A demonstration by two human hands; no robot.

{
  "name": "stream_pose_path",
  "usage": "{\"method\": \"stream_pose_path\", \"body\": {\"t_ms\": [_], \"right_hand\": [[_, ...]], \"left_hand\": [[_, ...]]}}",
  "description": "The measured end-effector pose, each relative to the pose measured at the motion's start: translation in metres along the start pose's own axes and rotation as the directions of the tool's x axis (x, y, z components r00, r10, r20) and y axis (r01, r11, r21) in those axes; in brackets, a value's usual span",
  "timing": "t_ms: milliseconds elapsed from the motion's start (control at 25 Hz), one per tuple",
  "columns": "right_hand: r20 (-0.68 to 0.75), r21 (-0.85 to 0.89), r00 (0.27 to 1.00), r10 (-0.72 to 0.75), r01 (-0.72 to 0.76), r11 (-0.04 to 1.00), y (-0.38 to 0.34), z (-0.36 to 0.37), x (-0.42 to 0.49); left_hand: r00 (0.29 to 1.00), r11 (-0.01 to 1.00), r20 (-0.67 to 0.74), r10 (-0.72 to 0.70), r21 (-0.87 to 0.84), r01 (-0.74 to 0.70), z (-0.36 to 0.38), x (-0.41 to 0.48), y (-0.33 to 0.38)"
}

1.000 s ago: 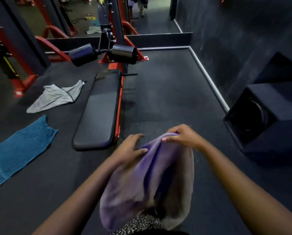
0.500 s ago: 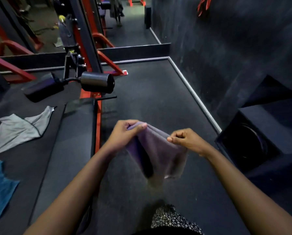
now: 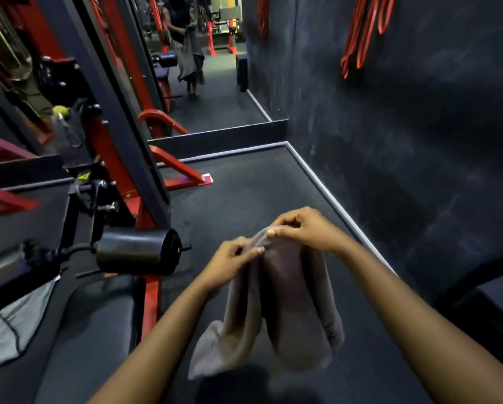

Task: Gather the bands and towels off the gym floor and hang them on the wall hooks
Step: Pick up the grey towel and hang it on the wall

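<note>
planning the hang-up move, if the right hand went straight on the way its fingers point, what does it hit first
Most likely the left hand, pinching the same towel edge just beside the right hand; depth between them is unclear.

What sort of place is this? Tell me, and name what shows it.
A gym, most likely: a red-and-black machine frame with a padded roller beside a bench pad, and red resistance bands hanging on the dark wall.

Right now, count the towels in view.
2: a purple towel pinched by left hand and right hand; a grey towel on the floor, lower left, partly cut off. Others may be hidden.
</note>
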State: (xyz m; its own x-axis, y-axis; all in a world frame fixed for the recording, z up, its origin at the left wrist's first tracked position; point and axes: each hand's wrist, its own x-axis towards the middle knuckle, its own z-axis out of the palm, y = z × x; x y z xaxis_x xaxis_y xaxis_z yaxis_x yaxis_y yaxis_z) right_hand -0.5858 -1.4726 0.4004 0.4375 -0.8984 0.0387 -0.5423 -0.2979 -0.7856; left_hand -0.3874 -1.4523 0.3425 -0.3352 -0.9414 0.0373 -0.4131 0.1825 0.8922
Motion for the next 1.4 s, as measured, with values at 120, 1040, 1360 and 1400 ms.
{"method": "stream_pose_path", "body": {"t_ms": [120, 1040, 1360, 1400], "right_hand": [[0.014, -0.042, 1.000, 0.009, -0.009, 0.999, 0.008, -0.031, 0.078], [-0.706, 0.182, 0.702, 0.093, 0.053, 0.982, 0.176, -0.350, 0.660], [-0.729, -0.138, 0.680, 0.071, -0.249, 0.959, 0.231, -0.496, 0.797], [-0.739, -0.161, 0.671, 0.058, -0.260, 0.952, 0.235, -0.512, 0.813]], "left_hand": [[0.993, 0.992, 0.015, 0.117, 0.039, -0.118, -0.054, 0.086, -0.004], [0.770, 0.754, 0.174, 0.614, 0.158, -0.638, -0.251, 0.878, 0.045], [0.699, 0.816, 0.459, 0.548, -0.107, -0.569, -0.282, 1.106, 0.042], [0.699, 0.802, 0.427, 0.574, -0.119, -0.585, -0.283, 1.135, 0.049]]}}
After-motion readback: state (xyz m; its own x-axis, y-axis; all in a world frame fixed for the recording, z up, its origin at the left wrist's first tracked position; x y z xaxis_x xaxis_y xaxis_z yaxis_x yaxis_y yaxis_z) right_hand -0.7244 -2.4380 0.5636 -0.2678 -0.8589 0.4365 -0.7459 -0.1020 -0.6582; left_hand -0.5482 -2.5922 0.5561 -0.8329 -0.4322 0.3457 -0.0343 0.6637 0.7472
